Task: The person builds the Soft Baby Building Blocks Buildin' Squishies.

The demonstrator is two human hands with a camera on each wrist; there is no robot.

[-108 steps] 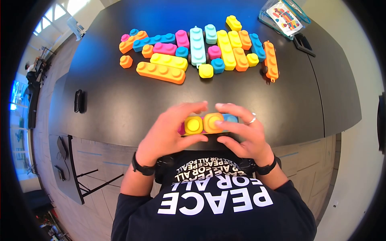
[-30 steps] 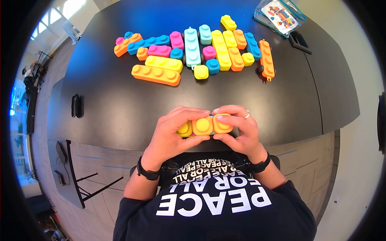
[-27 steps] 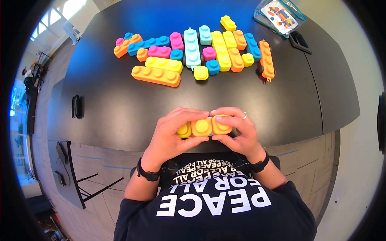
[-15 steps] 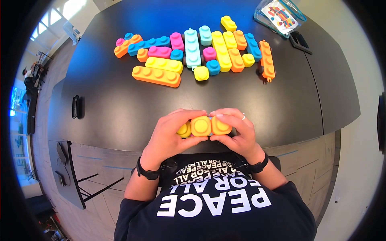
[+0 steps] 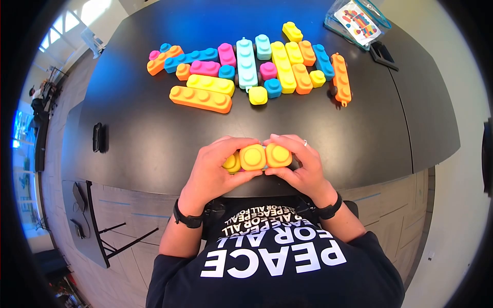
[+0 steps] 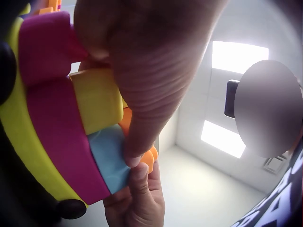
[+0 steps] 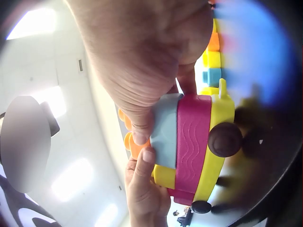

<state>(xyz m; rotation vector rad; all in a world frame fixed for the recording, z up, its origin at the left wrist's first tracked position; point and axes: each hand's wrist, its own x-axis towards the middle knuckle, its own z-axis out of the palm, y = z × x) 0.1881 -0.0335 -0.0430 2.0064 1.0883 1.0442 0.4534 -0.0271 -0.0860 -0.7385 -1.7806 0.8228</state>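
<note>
Both hands hold a stacked block assembly at the table's near edge. In the wrist views it has a yellow wheeled base [image 7: 220, 113], magenta blocks [image 6: 61, 137], a yellow block [image 6: 98, 100] and a light blue block [image 7: 164, 132]. Two orange blocks [image 5: 252, 157] [image 5: 279, 155] form its top, with a yellow block [image 5: 231, 163] at the left. The left hand [image 5: 213, 167] grips the left part, its thumb along the near side. The right hand [image 5: 303, 163] pinches the right-hand orange block between thumb and fingers. The thumbs are close together in the wrist views.
Beyond the hands, many coloured blocks lie on the dark table [image 5: 328, 138], among them a long orange block [image 5: 200, 98] and an orange wheeled base [image 5: 341, 78]. A clear bag [image 5: 358, 23] with a printed card is at the back right, a black case [image 5: 97, 137] at the left.
Since the first frame, a second orange block has appeared on top at the right, and the right hand has closed round it. Lately, hands and assembly have shifted slightly left.
</note>
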